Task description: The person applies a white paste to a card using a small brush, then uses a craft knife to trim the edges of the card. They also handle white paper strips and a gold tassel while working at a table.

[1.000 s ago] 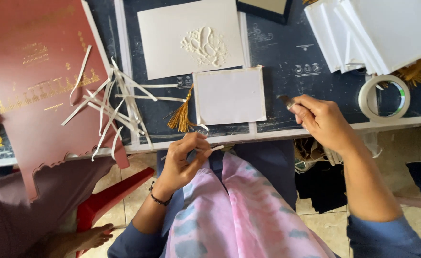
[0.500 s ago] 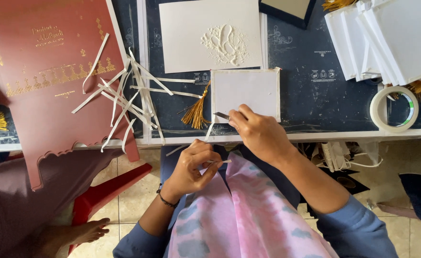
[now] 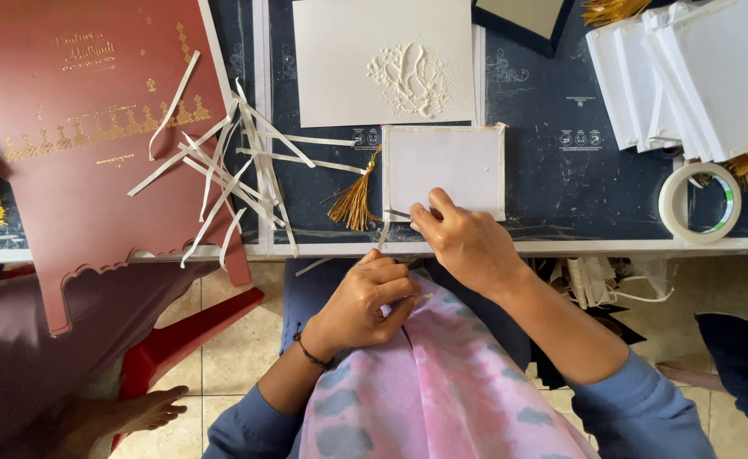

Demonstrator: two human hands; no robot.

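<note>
A small white card with a gold tassel at its left side lies on the dark cutting mat near the table's front edge. My right hand rests on the card's lower left corner, fingers pinched on a small thin tool whose tip touches the card's edge. My left hand is below the table edge over my lap, fingers closed on a thin white strip.
A pile of peeled white strips lies left of the card, partly on a large maroon card. An embossed white sheet lies behind. White cards and a tape roll sit right. Another person's foot rests by a red stool.
My right hand has come in from the right side of the table to the card's lower left corner with the tool. My left hand has stayed over my lap.
</note>
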